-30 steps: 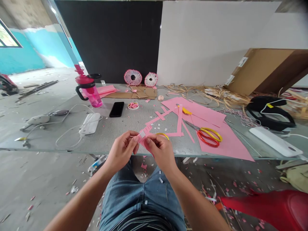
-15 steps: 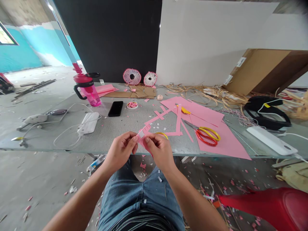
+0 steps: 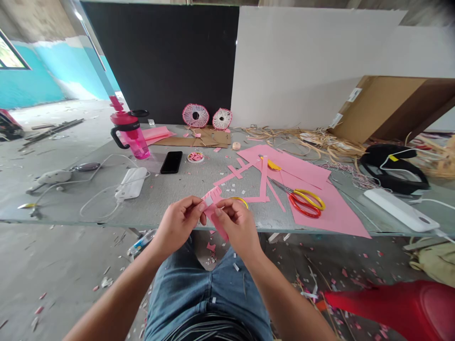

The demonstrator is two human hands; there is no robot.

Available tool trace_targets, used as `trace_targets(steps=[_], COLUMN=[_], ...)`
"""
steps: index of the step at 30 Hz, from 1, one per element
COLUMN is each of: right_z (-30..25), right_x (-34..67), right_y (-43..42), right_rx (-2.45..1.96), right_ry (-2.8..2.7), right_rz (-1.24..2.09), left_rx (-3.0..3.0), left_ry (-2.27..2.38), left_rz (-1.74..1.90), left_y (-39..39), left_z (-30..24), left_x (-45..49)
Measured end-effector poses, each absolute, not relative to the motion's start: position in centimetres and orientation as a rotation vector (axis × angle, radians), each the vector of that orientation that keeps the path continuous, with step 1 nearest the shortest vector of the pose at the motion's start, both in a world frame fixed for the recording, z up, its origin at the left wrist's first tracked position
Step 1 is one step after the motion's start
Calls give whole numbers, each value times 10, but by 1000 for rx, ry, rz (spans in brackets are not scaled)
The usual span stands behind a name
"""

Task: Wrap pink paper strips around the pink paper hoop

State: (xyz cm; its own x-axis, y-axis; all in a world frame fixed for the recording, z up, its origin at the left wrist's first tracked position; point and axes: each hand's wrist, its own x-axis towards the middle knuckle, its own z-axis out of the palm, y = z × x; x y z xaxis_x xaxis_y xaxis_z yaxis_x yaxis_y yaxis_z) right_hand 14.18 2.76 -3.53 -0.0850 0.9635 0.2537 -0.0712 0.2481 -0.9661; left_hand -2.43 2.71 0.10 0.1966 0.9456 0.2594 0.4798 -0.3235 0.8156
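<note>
Where the worktop [image 3: 170, 199] ends at the person's lap, item one: a pink paper strip [image 3: 213, 210], notched along one side, held in the air just short of the near edge, between both hands.

Left hand [image 3: 177, 229]: fingers [image 3: 196, 206] pinched narrow on the strip's upper end, where a small white tab [image 3: 208, 201] shows.

Right hand [image 3: 239, 227]: thumb and forefinger closed on the same strip just beside the left, so the two grips nearly touch. Holds this close likely steady a thin, limp piece for fine handling. The strip sits over the knees rather than over the surface, which probably accounts for the scraps on the floor [image 3: 71, 265] below.

Item two: yellow ring [image 3: 243, 200], flat on the worktop, partly hidden behind the right hand.

Item three: scissors [image 3: 307, 202], red and yellow handles, blades together as far as can be told. They lie on the pink sheets [image 3: 330, 208] to the right, handles nearer the person, seemingly parked within easy reach.

Item four: cut pink strips [image 3: 263, 177], loose between ring and sheets.

Farther back, well apart:
- black phone [image 3: 171, 162]
- pink water bottle [image 3: 130, 133]
- white cabled unit [image 3: 131, 183]
- two woven discs [image 3: 195, 115], propped upright against the dark board, likely to keep them off the clutter
</note>
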Motion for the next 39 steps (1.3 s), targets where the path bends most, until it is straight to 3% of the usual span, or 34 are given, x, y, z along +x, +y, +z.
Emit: trace_targets(steps=[10,17,25,39], right_z=[-16,4,-6,-6], right_x=[176,181,172,164], right_y=[23,38,48,45], right_rx=[-615,-599,-834,-854], right_ry=[-1974,-2147,-2069,-1808], right_rz=[854,437,698,830], left_rx=[2183,2320,2364,2249], left_ry=[1404,1324,1284,1379], left_rz=[833,621,622,689], left_y=[27,23,12,13], left_z=[12,14,17,14], left_x=[-33,-34,-28,-23])
